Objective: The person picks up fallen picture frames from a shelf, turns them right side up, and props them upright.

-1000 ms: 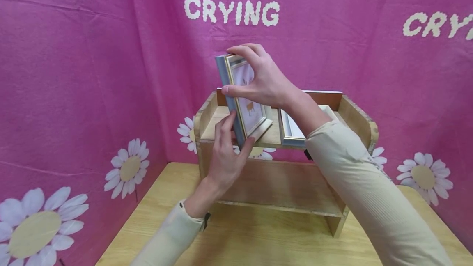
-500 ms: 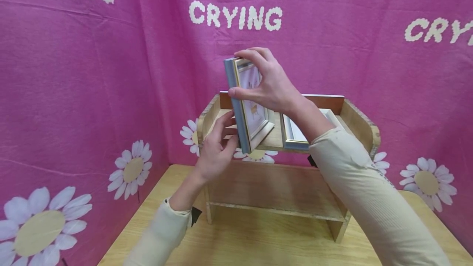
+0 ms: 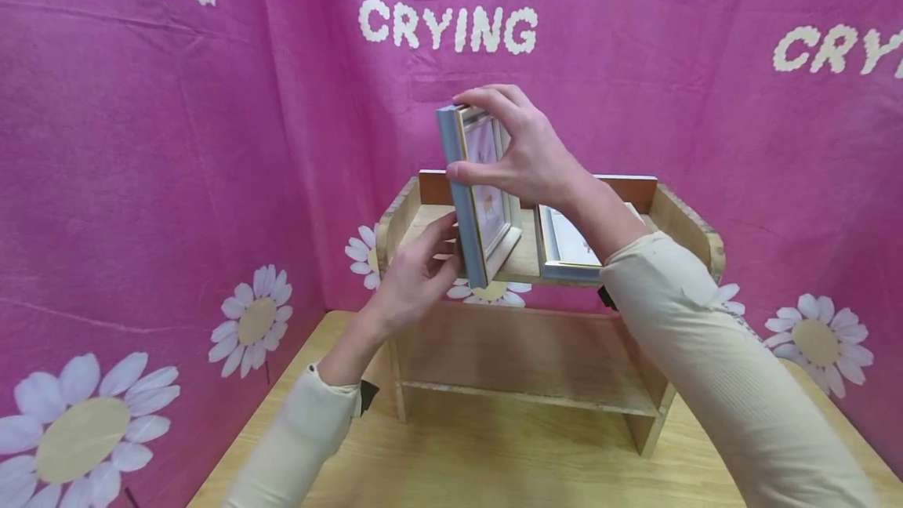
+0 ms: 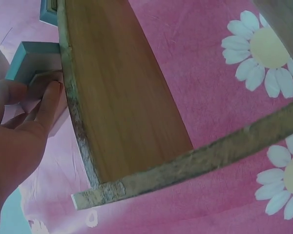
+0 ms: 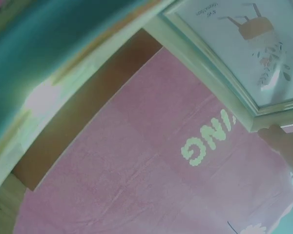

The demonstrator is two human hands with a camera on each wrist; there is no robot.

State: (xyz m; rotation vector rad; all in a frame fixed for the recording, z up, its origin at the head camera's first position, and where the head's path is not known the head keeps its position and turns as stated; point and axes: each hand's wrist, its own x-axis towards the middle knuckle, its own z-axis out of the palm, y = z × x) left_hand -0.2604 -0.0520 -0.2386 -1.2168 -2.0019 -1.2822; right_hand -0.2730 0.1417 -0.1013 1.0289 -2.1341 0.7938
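Observation:
My right hand [image 3: 532, 147] holds a blue-edged picture frame [image 3: 504, 230] by its upper part, thumb on the side edge and fingers over the top. The frame stands tilted above the shelf's front edge, its animal picture facing right. In the right wrist view the frame [image 5: 273, 48] shows its picture and inner border beside the fingertips. My left hand [image 3: 416, 277] reaches behind the frame's lower half. In the left wrist view, the left hand [image 4: 14, 151] pinches a flat flap at the frame's back; the fingertips are partly hidden in the head view.
A second picture frame [image 3: 567, 245] lies face up on the top of the small wooden shelf [image 3: 687, 226], partly behind the right forearm. The shelf stands on a wooden table [image 3: 508, 461]. A pink cloth [image 3: 310, 100] with daisies and letters hangs behind.
The left hand has let go of the frame's lower edge and shifted left to its back. The frame has turned more edge-on and moved slightly right with the right hand.

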